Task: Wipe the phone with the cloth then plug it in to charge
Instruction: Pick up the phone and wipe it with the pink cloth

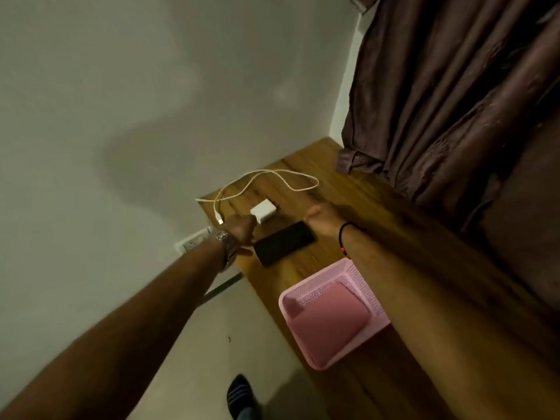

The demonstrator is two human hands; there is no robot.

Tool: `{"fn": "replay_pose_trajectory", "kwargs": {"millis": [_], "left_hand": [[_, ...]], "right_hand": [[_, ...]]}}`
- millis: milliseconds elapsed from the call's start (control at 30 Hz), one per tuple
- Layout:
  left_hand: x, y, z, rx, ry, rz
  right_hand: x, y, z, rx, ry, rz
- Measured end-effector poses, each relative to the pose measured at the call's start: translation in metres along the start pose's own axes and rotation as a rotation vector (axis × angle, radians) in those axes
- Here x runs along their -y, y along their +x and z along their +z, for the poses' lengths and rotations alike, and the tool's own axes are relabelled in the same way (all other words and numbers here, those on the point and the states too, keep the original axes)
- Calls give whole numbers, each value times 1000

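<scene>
A black phone (285, 242) lies flat, screen up, on the wooden table (342, 189). Just beyond it sits a white charger adapter (263, 210). A white cable (272, 176) loops behind it, its plug end (220, 221) lying loose near the table's left edge. My left hand (241, 230), with a watch on the wrist, is curled at the adapter's near-left corner; its fingertips are hidden. My right hand (318, 215) hovers curled just right of the adapter, beyond the phone, with nothing visible in it. A pink cloth (327, 315) lies in a pink basket (360, 280).
A wall socket (194, 242) sits on the wall left of the table, below its edge. A dark curtain (439, 101) hangs over the table's far right. The pink basket stands under my right forearm. My foot (242, 395) is on the floor below.
</scene>
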State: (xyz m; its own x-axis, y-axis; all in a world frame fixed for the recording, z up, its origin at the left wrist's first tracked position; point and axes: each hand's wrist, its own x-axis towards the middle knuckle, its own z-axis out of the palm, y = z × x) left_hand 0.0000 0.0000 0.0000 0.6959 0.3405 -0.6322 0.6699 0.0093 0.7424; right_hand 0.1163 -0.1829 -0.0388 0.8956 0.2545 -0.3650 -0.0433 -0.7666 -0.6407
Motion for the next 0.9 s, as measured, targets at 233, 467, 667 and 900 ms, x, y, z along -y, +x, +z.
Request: {"fn": "replay_pose_trajectory", "kwargs": {"millis": [233,467,667,900], "left_hand": [[37,36,17,-24,-51,-142],[38,56,23,21,-404,-289],[35,60,-6,424,-406,-262],[6,41,-6,986,-450,-181]], "right_hand": [[-29,27,43,24,74,193],[-27,36,37,11,470,321],[-4,16,-6,150,826,234],[23,-15,-19,48,503,-138]]}}
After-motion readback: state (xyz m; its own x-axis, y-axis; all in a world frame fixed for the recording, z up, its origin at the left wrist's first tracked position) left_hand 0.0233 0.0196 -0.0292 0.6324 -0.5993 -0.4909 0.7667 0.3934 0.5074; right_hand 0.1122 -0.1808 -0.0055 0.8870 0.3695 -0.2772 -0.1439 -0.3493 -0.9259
